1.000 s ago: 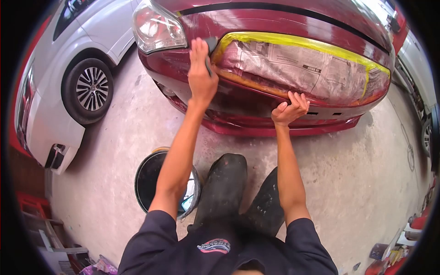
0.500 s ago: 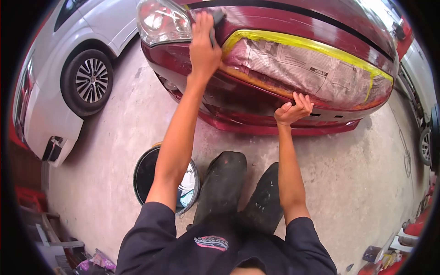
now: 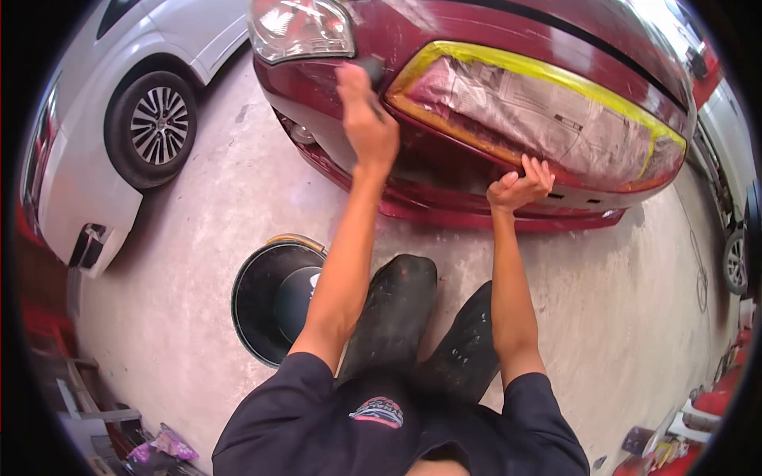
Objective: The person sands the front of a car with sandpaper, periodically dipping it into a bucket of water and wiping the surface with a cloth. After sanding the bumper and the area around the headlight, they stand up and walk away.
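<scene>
Left hand (image 3: 371, 131): grip part-closed, thumb side against a dark pad (image 3: 373, 70), partly hidden by the fingers. Palm faces the paintwork; a flat hold, likely to spread pressure over the curve. Contact between pad and paint: cannot tell, blurred.

Right hand (image 3: 521, 186): grip loosely curled, fingertips at the lower lip of the grille opening, no loose item seen in it. Probably a brace for the leaning body.

Dark red bumper (image 3: 317, 91) lies ahead, far side of the floor (image 3: 190, 262). Pad sits on its left part, between the clear, glossy headlight (image 3: 302, 30) and the masked opening. Paint: shiny higher up, duller and streaked lower down.

Newspaper (image 3: 516, 103): wrinkled, reddish-stained, fills the long rounded opening. Yellow tape (image 3: 556, 73) edges its top and right, presumably to hold the paper and shield what lies behind. Orange-brown strip along the lower left edge.

Round black bucket (image 3: 238, 278), smooth-walled, stands near left, within easy reach beside the knee.
</scene>
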`<act>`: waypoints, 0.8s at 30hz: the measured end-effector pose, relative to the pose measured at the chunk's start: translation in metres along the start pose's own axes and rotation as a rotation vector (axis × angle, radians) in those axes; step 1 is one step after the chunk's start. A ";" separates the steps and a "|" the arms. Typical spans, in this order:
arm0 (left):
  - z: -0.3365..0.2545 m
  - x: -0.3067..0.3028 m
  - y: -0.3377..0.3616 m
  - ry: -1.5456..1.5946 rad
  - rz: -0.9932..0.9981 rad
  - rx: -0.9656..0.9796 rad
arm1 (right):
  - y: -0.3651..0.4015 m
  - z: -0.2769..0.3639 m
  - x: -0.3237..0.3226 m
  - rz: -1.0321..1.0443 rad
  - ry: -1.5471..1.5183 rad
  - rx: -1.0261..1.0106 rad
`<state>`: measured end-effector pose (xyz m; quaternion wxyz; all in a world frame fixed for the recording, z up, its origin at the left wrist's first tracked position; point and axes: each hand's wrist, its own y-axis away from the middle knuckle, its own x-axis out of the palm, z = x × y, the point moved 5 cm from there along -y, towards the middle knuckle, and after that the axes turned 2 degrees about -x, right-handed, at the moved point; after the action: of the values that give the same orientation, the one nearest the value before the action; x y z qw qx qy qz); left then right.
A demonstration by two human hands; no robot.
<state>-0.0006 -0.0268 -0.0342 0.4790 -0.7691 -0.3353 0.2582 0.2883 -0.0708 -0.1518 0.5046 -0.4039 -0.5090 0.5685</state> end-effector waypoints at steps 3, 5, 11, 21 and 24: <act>0.025 0.007 -0.021 -0.029 -0.114 -0.191 | -0.001 0.002 -0.001 0.010 0.000 0.038; -0.015 0.009 0.009 0.010 -0.037 -0.018 | 0.001 0.002 0.000 0.014 0.003 0.025; 0.013 0.000 -0.011 0.034 -0.002 -0.111 | 0.001 0.001 0.000 0.016 0.003 0.044; -0.018 0.024 -0.058 0.049 0.148 0.203 | 0.004 0.004 -0.002 0.015 0.004 0.058; -0.016 0.002 -0.022 0.091 0.206 0.226 | -0.004 0.000 0.001 0.002 -0.001 0.047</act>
<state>0.0061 -0.0275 -0.0075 0.5480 -0.7517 -0.2013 0.3069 0.2885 -0.0698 -0.1480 0.5129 -0.3922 -0.4954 0.5811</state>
